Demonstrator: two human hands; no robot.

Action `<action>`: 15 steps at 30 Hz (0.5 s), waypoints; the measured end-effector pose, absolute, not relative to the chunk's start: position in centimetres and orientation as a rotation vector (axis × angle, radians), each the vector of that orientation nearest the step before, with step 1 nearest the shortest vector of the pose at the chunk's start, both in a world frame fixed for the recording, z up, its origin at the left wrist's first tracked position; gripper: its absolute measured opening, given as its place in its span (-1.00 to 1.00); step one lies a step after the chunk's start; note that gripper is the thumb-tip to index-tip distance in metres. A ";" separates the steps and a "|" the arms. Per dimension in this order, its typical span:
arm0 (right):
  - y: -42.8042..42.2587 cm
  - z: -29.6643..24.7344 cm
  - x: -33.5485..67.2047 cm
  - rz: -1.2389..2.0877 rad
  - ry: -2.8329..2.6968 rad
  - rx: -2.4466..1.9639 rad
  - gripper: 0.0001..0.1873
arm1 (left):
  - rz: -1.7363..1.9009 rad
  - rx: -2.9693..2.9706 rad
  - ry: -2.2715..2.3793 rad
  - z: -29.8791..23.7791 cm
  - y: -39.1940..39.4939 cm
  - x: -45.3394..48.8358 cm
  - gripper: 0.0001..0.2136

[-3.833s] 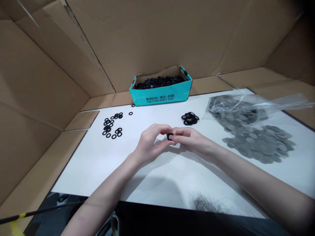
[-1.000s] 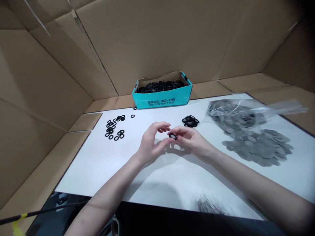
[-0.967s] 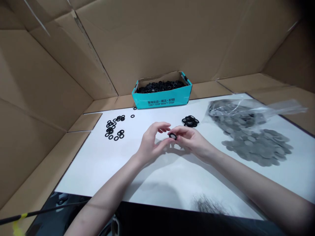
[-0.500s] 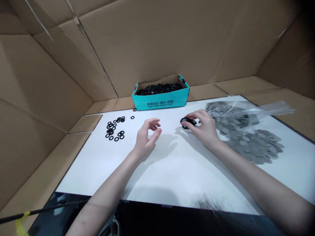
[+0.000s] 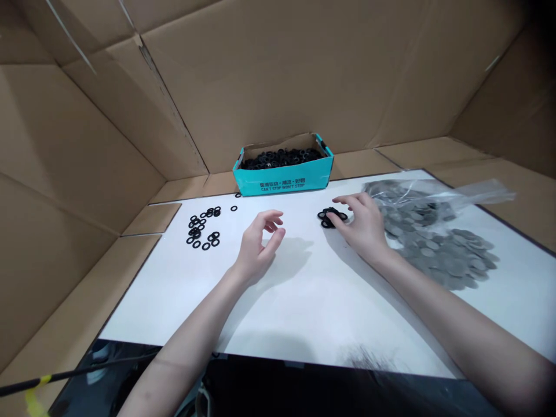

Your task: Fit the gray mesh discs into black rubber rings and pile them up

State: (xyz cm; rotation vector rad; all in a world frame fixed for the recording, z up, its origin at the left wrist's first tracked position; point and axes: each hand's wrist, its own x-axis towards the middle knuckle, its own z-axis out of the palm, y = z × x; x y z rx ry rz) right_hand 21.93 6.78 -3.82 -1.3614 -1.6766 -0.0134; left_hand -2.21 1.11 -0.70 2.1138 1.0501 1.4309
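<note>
My right hand (image 5: 364, 227) is over a small pile of black rings (image 5: 326, 222), some with grey centres. Its thumb and fingers are apart, and the thumb tip touches or hovers just above the pile; I cannot tell which. To the left, my left hand (image 5: 259, 238) hangs above the white board with loosely bent, parted fingers and nothing in them. Farther left, loose black rings (image 5: 205, 245) lie scattered on the board. Right of my right hand is a heap of thin grey discs (image 5: 456, 263), partly hidden by that hand and forearm.
A turquoise box (image 5: 284, 179) full of black rings stands at the back of the white board (image 5: 278, 307). A clear plastic bag (image 5: 473, 194) lies over part of the disc heap. Cardboard walls (image 5: 278, 75) enclose the back and both sides.
My right thumb and fingers have spread apart, and the grey-centred black ring they pinched has been let go onto the pile. My left hand stays almost where it was.
</note>
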 end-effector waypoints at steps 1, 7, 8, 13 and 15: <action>6.6 -3.5 21.8 -0.001 -1.657 -1.326 -0.88 | 1.428 2.123 1.057 -0.6 1.1 -2.3 -0.78; 5.3 -1.8 21.0 0.126 -1.653 -1.097 -0.79 | 1.587 2.120 1.249 0.5 2.2 -4.1 -0.79; 5.1 -1.7 20.9 0.152 -1.669 -1.082 -0.78 | 1.612 2.105 1.328 0.8 2.6 -4.7 -0.79; 4.6 -1.1 20.4 0.269 -1.734 -1.043 -0.65 | 1.174 1.963 2.074 1.6 4.1 -8.6 -0.79; 4.6 -1.0 20.4 0.313 -1.762 -1.033 -0.63 | 0.773 1.943 2.333 1.5 4.5 -10.1 -0.78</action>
